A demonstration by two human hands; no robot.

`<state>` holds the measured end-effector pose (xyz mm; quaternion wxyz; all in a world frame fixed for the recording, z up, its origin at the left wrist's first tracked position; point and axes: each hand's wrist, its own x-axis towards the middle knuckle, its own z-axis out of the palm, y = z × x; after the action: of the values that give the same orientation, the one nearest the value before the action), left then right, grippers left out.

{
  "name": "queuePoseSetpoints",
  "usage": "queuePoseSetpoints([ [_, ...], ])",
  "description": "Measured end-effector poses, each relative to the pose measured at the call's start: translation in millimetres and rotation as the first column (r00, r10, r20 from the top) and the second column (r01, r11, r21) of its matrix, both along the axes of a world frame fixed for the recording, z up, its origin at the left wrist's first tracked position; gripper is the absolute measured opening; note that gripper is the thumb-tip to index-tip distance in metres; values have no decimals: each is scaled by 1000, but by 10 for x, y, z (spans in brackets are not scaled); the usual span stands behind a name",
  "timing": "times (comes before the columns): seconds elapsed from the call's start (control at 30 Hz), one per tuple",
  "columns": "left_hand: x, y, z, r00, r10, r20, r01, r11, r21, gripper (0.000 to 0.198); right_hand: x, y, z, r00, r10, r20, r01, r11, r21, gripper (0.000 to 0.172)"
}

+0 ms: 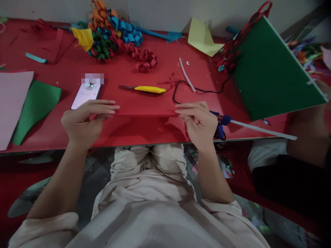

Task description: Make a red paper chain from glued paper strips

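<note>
A sheet of red paper (144, 125) lies on the red table (160, 72) near its front edge, folded or lifted along its far edge. My left hand (86, 119) pinches the left end of that edge, fingers pressed together. My right hand (199, 120) pinches the right end the same way. Both hands rest close to the table's front edge, over my lap.
A phone (85, 94) lies behind my left hand, and a yellow-handled cutter (148, 89) behind the paper. Beside my right hand sits a blue glue gun (222, 122) with black cord (196, 90). Paper chains (116, 38), green paper (36, 106), pink paper (11, 103), yellow paper (203, 38), a green board (271, 72). Another person sits at right.
</note>
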<state>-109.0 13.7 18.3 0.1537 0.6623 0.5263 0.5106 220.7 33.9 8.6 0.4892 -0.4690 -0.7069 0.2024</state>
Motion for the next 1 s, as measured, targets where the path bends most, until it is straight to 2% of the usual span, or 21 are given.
queuePoseSetpoints([
  [0.07, -111, 86, -53, 984, -136, -119, 149, 983, 110, 13, 29, 6, -60, 999, -13, 37, 10, 996, 94, 21],
  [0.1, -177, 107, -85, 964, -195, -183, 216, 971, 104, 12, 57, -4, -114, 998, 16, 57, -23, 992, 121, 23],
  [0.13, -248, 113, -120, 939, -252, -234, 271, 961, 51, 13, 91, -24, -177, 995, 65, 82, -75, 988, 135, 26],
  [0.2, -387, 82, -193, 872, -393, -292, 366, 919, -144, 17, 169, -88, -310, 971, 170, 170, -193, 973, 130, 32],
  [0.27, -502, 24, -254, 787, -543, -294, 444, 828, -342, 21, 241, -167, -403, 928, 206, 310, -249, 963, 105, 33],
  [0.33, -557, -29, -278, 732, -615, -293, 466, 766, -442, 22, 288, -237, -423, 870, 200, 450, -268, 959, 93, 30],
  [0.43, -468, -52, -211, 736, -591, -330, 421, 782, -459, 23, 278, -301, -327, 794, 208, 571, -303, 950, 75, 22],
  [0.53, -172, -12, -89, 736, -551, -393, 381, 817, -432, 20, 144, -322, -162, 716, 184, 673, -295, 954, 53, 30],
  [0.63, 190, 52, -56, 634, -522, -570, 412, 852, -322, 25, -93, -302, -30, 599, 158, 785, -277, 961, 18, 32],
  [0.73, 428, 103, -147, 514, -367, -775, 434, 891, -135, 31, -338, -247, 13, 519, 161, 839, -238, 971, -39, 40],
  [0.8, 481, 117, -225, 456, -234, -859, 401, 915, -36, 30, -461, -202, 2, 495, 170, 852, -183, 979, -89, 39],
  [0.87, 473, 113, -274, 437, -149, -887, 341, 940, 10, 25, -539, -163, -18, 495, 175, 851, -126, 984, -129, 35],
  [1.0, 431, 82, -271, 427, -141, -893, 219, 975, -49, 42, -591, -121, -34, 498, 199, 844, -83, 980, -182, 52],
])
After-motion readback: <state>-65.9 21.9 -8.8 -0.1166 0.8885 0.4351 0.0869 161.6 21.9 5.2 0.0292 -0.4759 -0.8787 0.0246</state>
